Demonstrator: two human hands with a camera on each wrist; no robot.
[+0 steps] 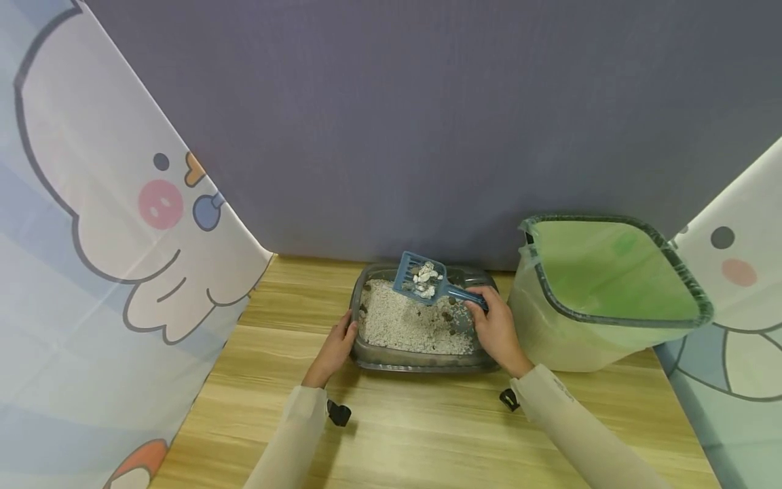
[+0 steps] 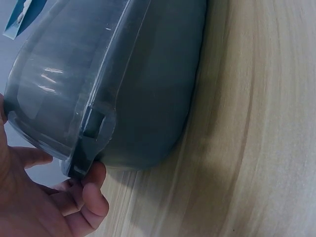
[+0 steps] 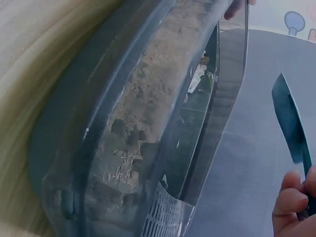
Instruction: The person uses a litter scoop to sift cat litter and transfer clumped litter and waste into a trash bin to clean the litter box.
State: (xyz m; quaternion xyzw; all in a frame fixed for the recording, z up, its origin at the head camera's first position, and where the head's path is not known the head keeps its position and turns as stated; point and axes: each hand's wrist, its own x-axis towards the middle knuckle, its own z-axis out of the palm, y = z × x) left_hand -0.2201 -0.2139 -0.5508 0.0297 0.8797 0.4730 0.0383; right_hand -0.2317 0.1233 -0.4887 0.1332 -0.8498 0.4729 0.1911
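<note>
Right hand (image 1: 497,333) wraps closed round the handle of the blue scoop (image 1: 445,290), held above the gray tray (image 1: 421,368) toward its 12 o'clock side; pale clumps (image 1: 426,273) sit in it. Left hand (image 1: 336,345) grips the rim at 9 o'clock, fingers curled under the edge. Granules (image 1: 397,322) and dark lumps (image 1: 448,316) lie inside. Lined bin (image 1: 534,333) stands just beside, at 3 o'clock. Step looks like lifting out clumps; next move probably calls for a level scoop, no spilling.
</note>
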